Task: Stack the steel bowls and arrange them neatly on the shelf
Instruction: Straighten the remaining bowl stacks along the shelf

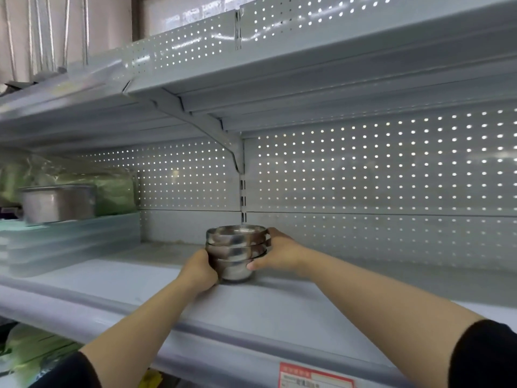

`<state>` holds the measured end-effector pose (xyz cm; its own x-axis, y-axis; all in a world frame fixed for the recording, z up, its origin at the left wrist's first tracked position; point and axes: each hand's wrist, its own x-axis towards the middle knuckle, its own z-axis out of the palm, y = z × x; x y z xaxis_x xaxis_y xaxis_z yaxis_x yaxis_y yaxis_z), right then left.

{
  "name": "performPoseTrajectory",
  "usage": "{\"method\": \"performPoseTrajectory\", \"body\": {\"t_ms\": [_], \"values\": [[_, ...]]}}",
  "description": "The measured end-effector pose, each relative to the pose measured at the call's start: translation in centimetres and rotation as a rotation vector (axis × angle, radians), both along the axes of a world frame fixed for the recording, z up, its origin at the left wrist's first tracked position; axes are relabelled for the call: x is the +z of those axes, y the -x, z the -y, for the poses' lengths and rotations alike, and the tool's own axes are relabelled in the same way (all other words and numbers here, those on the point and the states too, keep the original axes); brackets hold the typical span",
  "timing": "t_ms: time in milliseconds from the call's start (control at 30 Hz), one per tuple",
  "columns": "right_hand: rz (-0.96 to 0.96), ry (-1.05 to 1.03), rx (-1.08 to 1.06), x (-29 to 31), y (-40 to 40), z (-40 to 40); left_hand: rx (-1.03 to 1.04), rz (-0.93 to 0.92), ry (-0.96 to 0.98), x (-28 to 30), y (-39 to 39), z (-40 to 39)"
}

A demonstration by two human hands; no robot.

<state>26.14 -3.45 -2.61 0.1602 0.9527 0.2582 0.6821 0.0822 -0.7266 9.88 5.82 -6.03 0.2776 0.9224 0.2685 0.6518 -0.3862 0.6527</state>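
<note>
A stack of three nested steel bowls [236,252] stands on the pale grey shelf [279,309], near its middle and a little forward of the perforated back panel. My left hand [199,271] grips the stack's lower left side, fingers curled round it. My right hand [279,252] holds the right side, thumb on the lowest bowl and fingers wrapped behind the upper rims. Both forearms reach up from below, with black sleeves at the frame's bottom corners.
At the left of the shelf stands a steel pot [57,203] on stacked translucent trays [70,242], with green wrapped goods [112,189] behind. An upper shelf [279,88] overhangs with its bracket. A red price label [316,376] sits on the front edge.
</note>
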Motion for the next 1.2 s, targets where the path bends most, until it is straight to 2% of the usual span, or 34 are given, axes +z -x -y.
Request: {"method": "performPoseTrajectory", "body": {"t_ms": [233, 367, 533, 867, 1200], "values": [[-0.013, -0.102, -0.061, 2.5, -7.2, 9.4, -0.141, 0.059, -0.134, 2.5, -8.3, 6.4], [-0.053, -0.113, -0.168, 2.7, -14.2, 16.8, -0.199, 0.064, -0.255, 3.3, -16.7, 12.2], [-0.071, -0.153, -0.344, 3.1, -24.2, 27.4, -0.286, -0.028, -0.392, 3.7, -29.1, 20.7], [-0.093, -0.133, -0.559, 2.5, -42.6, 47.2, -0.501, -0.043, -0.433, 2.4, -50.9, 38.3], [-0.086, -0.096, -0.614, 1.9, -54.9, 55.9, -0.668, 0.061, -0.396, 1.0, -62.6, 46.6]]}}
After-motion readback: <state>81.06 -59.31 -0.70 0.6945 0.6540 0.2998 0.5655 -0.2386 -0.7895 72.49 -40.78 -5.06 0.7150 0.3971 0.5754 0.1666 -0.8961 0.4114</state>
